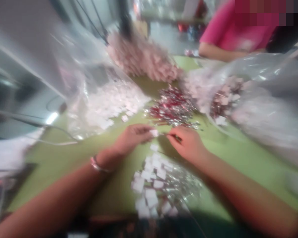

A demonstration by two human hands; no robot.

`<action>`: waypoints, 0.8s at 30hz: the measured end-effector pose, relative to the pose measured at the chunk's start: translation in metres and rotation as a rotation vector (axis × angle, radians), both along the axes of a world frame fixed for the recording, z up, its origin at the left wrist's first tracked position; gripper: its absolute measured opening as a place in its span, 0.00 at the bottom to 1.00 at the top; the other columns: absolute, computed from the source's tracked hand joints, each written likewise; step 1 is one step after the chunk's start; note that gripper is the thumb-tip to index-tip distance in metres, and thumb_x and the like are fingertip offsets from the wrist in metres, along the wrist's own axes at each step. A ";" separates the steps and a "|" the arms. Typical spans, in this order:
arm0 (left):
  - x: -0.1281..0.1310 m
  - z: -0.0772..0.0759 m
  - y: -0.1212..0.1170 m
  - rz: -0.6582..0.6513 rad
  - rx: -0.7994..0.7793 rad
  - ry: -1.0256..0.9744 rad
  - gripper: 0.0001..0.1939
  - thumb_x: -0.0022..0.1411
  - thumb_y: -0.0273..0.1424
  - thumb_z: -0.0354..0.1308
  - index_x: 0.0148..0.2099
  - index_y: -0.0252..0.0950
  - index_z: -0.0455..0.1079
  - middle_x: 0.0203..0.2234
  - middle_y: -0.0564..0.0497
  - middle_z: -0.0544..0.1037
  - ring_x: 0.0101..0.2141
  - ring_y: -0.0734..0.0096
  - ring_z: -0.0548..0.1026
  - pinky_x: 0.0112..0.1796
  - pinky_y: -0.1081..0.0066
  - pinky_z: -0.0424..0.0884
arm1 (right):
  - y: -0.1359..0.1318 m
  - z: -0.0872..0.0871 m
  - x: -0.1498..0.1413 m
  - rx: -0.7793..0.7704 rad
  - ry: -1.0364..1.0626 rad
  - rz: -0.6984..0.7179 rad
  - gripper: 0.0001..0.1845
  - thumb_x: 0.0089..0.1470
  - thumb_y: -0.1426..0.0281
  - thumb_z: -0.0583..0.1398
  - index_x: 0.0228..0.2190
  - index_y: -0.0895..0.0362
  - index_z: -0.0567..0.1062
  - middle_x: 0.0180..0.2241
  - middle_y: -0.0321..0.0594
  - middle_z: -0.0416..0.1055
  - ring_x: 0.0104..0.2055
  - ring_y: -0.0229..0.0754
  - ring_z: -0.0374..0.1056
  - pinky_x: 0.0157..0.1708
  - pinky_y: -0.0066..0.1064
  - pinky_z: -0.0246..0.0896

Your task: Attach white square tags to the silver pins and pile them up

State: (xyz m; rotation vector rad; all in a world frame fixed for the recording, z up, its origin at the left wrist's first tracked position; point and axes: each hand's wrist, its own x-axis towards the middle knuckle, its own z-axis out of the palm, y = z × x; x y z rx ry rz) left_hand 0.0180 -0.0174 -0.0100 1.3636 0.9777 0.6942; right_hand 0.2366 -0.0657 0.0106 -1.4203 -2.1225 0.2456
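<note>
Between the fingertips of my left hand (132,137) is a small white square piece (154,133), held over the green tabletop (72,165). My right hand (187,142) is closed in a pinch just to the right of it, on a thin dark strand or stick whose kind is too blurred to tell. Below both hands lies a loose pile of white squares (151,196) with thin, shiny stems fanning to the right. A heap of red and silver pieces (171,105) sits just beyond my hands.
A clear plastic bag (76,86) spills white pieces (106,102) at the left. Pink bundled pieces (141,59) lie at the back. Another clear bag (270,99) covers the right side. Across the table sits a person in a pink top (238,33).
</note>
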 end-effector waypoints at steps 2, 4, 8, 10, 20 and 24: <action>-0.001 -0.002 0.001 -0.028 -0.021 -0.025 0.17 0.54 0.40 0.65 0.43 0.36 0.77 0.25 0.52 0.77 0.25 0.79 0.69 0.27 0.76 0.65 | 0.000 -0.002 0.001 0.024 -0.041 0.005 0.08 0.57 0.72 0.56 0.29 0.56 0.74 0.28 0.38 0.74 0.30 0.38 0.66 0.31 0.29 0.55; -0.002 -0.003 0.002 -0.055 -0.021 -0.010 0.17 0.55 0.40 0.65 0.44 0.36 0.77 0.24 0.52 0.76 0.25 0.78 0.69 0.28 0.76 0.65 | 0.000 -0.004 0.001 0.062 -0.108 0.006 0.10 0.59 0.71 0.54 0.29 0.57 0.74 0.28 0.39 0.73 0.30 0.39 0.65 0.30 0.29 0.54; -0.005 -0.003 0.003 -0.094 0.045 0.100 0.17 0.57 0.39 0.62 0.47 0.37 0.77 0.25 0.52 0.78 0.26 0.77 0.71 0.31 0.74 0.68 | -0.002 -0.004 0.001 0.116 -0.277 -0.005 0.15 0.62 0.70 0.50 0.30 0.58 0.75 0.26 0.40 0.71 0.27 0.39 0.62 0.27 0.30 0.49; -0.004 -0.004 0.003 -0.102 0.088 0.158 0.17 0.58 0.39 0.61 0.47 0.37 0.77 0.27 0.51 0.79 0.27 0.75 0.73 0.31 0.74 0.70 | -0.004 -0.003 -0.001 0.120 -0.344 0.016 0.16 0.62 0.71 0.50 0.29 0.58 0.75 0.26 0.41 0.71 0.27 0.38 0.61 0.26 0.30 0.47; 0.003 -0.011 -0.002 -0.158 0.284 0.262 0.16 0.59 0.40 0.59 0.46 0.40 0.77 0.36 0.50 0.82 0.35 0.67 0.78 0.39 0.70 0.74 | -0.006 -0.008 -0.008 -0.118 -0.270 0.047 0.12 0.60 0.70 0.50 0.31 0.58 0.72 0.27 0.42 0.72 0.27 0.39 0.62 0.28 0.30 0.47; 0.003 -0.009 -0.002 -0.233 0.491 0.347 0.14 0.62 0.37 0.56 0.46 0.41 0.77 0.40 0.51 0.82 0.39 0.66 0.78 0.44 0.68 0.73 | -0.004 -0.005 -0.007 -0.227 -0.327 0.072 0.10 0.60 0.71 0.52 0.32 0.58 0.72 0.30 0.42 0.74 0.28 0.39 0.63 0.29 0.30 0.48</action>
